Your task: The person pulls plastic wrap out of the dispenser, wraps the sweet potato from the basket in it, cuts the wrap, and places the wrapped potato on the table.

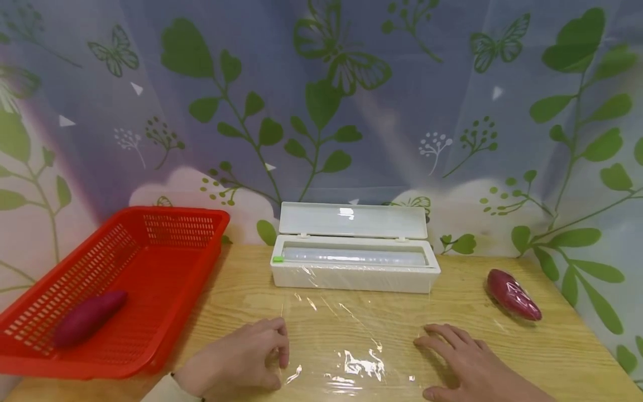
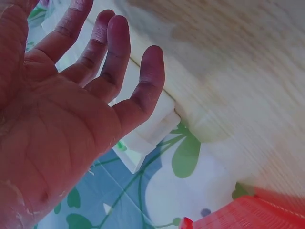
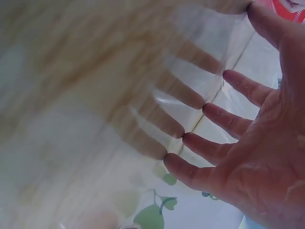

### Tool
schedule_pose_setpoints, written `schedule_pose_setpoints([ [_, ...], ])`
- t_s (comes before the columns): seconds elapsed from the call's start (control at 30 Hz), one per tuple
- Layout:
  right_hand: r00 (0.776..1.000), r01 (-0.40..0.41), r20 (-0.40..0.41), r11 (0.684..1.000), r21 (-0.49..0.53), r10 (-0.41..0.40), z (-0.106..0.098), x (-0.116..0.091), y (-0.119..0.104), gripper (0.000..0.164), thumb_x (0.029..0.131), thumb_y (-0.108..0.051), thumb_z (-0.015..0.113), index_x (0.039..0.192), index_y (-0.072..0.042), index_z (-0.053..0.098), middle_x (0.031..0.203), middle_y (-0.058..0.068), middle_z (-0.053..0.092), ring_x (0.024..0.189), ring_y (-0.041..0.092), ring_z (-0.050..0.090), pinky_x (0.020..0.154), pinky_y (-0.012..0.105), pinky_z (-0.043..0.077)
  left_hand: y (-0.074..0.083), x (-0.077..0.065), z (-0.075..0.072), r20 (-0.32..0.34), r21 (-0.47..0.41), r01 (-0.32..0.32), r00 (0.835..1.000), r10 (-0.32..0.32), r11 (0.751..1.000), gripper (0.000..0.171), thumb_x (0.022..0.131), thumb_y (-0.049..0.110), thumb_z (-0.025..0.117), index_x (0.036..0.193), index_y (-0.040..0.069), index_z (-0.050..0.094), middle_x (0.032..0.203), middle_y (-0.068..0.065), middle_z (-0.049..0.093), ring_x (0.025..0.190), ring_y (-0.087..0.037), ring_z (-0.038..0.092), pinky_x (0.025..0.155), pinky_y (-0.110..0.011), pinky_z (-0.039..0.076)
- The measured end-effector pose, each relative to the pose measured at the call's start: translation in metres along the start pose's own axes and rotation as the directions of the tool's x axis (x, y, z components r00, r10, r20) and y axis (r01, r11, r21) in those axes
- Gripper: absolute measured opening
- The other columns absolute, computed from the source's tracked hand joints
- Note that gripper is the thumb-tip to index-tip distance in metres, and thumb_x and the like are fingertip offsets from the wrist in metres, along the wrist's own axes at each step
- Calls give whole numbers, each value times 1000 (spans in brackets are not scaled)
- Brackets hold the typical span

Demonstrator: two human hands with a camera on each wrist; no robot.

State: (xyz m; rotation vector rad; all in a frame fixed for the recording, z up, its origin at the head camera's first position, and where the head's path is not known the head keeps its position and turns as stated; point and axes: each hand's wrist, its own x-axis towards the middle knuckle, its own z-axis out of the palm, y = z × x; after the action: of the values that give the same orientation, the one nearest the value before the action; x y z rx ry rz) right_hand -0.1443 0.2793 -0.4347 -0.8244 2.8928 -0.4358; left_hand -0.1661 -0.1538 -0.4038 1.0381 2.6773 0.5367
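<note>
A sheet of clear plastic wrap stretches over the wooden table from a white wrap dispenser box, its lid raised and a roll inside. At the sheet's left edge is my left hand, fingers loosely bent and holding nothing; its palm shows in the left wrist view. My right hand is at the right edge, fingers spread. In the right wrist view, the fingertips of that hand rest on the shiny film, which mirrors them. A shiny purple-red sweet potato lies beyond the right hand.
A red plastic basket stands at the left, with another purple sweet potato in it. A patterned curtain with leaves and butterflies hangs behind the table. The dispenser's raised lid leans back toward it.
</note>
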Motion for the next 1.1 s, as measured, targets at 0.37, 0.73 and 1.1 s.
schedule_pose_setpoints([
  [0.37, 1000, -23, -3, 999, -27, 23, 2, 0, 1, 75, 84, -68, 69, 143, -25, 54, 150, 12, 49, 134, 52, 47, 79, 76, 46, 25, -10, -52, -83, 76, -46, 995, 53, 996, 15, 91, 32, 76, 104, 31, 68, 110, 12, 60, 94, -9, 56, 82, -30, 51],
  [0.73, 999, -37, 33, 999, -9, 37, 0, 1, 1, 74, 85, -68, 68, 144, -25, 54, 151, 13, 48, 135, 53, 46, 78, 78, 45, 13, -11, -87, -400, 606, -207, 756, 519, 768, 34, 77, 25, 86, 106, 23, 69, 106, 4, 67, 98, -18, 64, 83, -40, 50],
  [1.1, 997, -54, 63, 998, 22, 52, -2, 0, 0, 73, 86, -67, 67, 145, -26, 53, 153, 14, 46, 136, 56, 44, 81, 80, 43, -18, -22, -117, -390, 751, -129, 705, 593, 648, 45, 107, 44, 36, 122, 19, 69, 117, -4, 73, 110, -31, 64, 86, -56, 47],
])
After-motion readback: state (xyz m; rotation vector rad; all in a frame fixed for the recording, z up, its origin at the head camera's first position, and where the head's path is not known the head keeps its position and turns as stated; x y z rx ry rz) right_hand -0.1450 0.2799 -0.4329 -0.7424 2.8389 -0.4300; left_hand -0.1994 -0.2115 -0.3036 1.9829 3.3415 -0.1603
